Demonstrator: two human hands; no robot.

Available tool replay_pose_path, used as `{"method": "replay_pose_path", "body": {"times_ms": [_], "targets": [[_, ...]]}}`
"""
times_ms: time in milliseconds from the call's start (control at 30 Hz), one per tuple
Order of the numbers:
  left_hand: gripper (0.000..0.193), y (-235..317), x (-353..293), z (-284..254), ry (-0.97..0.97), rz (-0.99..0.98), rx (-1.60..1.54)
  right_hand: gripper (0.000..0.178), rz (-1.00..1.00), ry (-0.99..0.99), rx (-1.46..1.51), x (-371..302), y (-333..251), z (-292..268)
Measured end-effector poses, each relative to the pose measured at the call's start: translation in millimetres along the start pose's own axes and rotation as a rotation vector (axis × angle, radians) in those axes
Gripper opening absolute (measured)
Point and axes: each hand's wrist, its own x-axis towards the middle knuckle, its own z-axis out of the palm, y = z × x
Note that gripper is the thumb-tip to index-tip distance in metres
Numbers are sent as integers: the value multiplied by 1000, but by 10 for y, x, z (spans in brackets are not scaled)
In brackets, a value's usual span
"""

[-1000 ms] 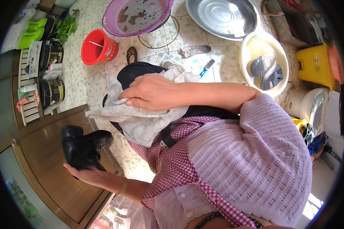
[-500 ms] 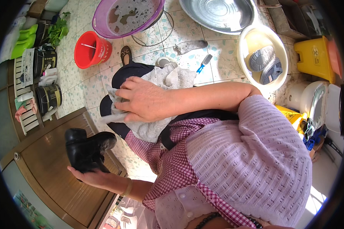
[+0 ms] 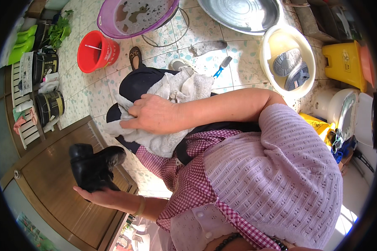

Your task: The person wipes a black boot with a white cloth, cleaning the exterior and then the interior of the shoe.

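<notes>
Your left grip (image 3: 102, 197) is closed on a black boot (image 3: 90, 169), supporting it from below near the end of its shaft; the boot hides most of the fingers, so you cannot tell how far they wrap. The boot is raised out to your left, heel and toe upward, in front of a brown wooden panel (image 3: 58, 175). A pale bracelet (image 3: 140, 205) circles that wrist.

Your right grip (image 3: 155, 115) lies palm down on a light grey cloth (image 3: 157, 144), thumb and forefinger apart; whether any fingers pinch the fabric is unclear. The cloth is bunched across your dark trousers (image 3: 134, 81), well apart from the boot.

Beyond your knees, a blue-handled brush (image 3: 222, 67) lies on the tiled floor (image 3: 247, 58). Further out stand a red bucket (image 3: 95, 58), a purple basin (image 3: 106, 26) of murky water and a silver basin (image 3: 243, 12). To the right, a cream basin (image 3: 276, 37) contains two grey shoes (image 3: 287, 62), with a yellow bin (image 3: 343, 62) past it.
</notes>
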Motion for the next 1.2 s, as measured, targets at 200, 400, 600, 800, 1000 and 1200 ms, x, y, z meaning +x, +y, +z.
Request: {"method": "replay_pose_path", "body": {"times_ms": [200,400,600,800,1000,1200], "targets": [[60,-63,-22,9,37,-2,-16,46,-61,125,-23,40,-120,-77],[60,-87,23,-41,31,15,-18,56,30,-58,-2,-32,-40,-56],[57,-62,-70,11,69,-4,-6,33,134,-189,104,122,96,-147],[56,-75,-67,-66,58,64,-35,31,423,-22,699,274,412,-541],[54,-95,-93,-119,85,13,-96,31,674,-50,1149,305,568,-637],[56,-72,-159,-95,96,31,-87,27,651,-177,1254,310,827,-637]]}}
